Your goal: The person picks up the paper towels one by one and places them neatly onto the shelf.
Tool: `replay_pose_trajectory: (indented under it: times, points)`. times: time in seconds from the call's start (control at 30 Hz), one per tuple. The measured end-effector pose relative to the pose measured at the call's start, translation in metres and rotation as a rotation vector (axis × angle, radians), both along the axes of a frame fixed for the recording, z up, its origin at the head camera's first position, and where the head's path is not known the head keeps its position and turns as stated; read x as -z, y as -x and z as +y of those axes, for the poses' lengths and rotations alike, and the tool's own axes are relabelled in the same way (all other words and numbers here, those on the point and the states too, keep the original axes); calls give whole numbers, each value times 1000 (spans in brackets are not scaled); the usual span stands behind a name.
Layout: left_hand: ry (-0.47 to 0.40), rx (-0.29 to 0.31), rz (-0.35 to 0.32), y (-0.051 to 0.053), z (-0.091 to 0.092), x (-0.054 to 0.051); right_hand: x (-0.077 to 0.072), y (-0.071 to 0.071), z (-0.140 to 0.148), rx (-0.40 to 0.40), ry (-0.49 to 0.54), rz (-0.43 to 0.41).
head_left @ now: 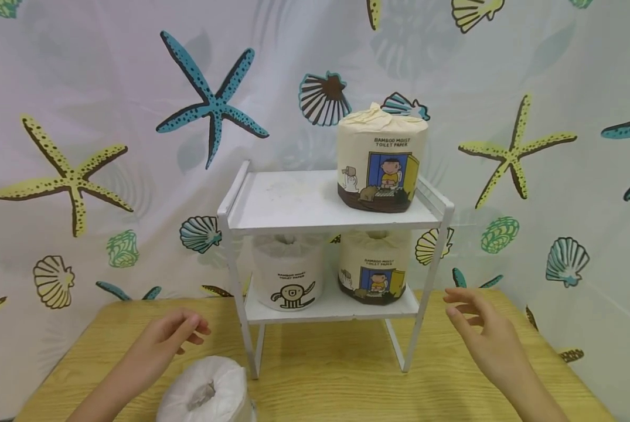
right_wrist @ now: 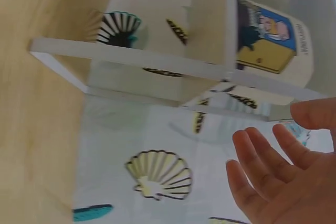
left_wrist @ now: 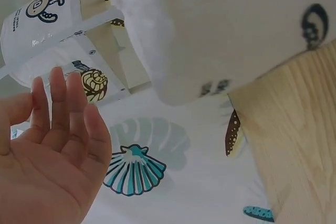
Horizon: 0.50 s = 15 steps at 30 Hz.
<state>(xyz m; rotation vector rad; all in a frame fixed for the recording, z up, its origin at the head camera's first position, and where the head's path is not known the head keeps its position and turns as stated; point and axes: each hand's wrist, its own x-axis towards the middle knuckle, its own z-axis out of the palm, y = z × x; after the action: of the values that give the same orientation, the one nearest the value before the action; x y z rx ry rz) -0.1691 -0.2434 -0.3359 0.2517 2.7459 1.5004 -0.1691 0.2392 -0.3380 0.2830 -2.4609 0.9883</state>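
My left hand (head_left: 173, 335) hovers above and behind a white toilet paper roll (head_left: 209, 390) on the table, its fingers loosely bent and holding nothing. To the right of a white two-tier rack (head_left: 293, 225), my right hand (head_left: 480, 334) is raised with relaxed fingers and nothing in them. A wrapped toilet paper roll with a cartoon print (head_left: 380, 161) stands on the top shelf at the right. On the lower shelf are a roll with a dog-like drawing (head_left: 288, 272) and another cartoon-print roll (head_left: 373, 266). In the left wrist view, the nearby roll (left_wrist: 226, 24) fills the upper part.
The rack's legs stand on a light wooden table (head_left: 336, 375). Behind it hangs a pale curtain (head_left: 304, 53) printed with starfish and shells. Raised side rails (head_left: 436, 196) edge the top shelf.
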Motion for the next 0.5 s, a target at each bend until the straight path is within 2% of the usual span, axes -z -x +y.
replay_pose_trajectory:
  times: [0.07,0.13,0.27,0.37,0.5]
  points:
    - [29,0,-11,-4,-1,1,10,2,2,11,4,-104]
    - [96,-1,-17,-10,0,0,19,4,3,9,19,-188]
    - [328,-6,5,-23,6,2,34,7,2,-24,90,-330]
    - [476,35,54,-30,12,7,43,9,2,-66,223,-437]
    - [589,133,111,-33,13,15,54,13,4,-70,438,-569]
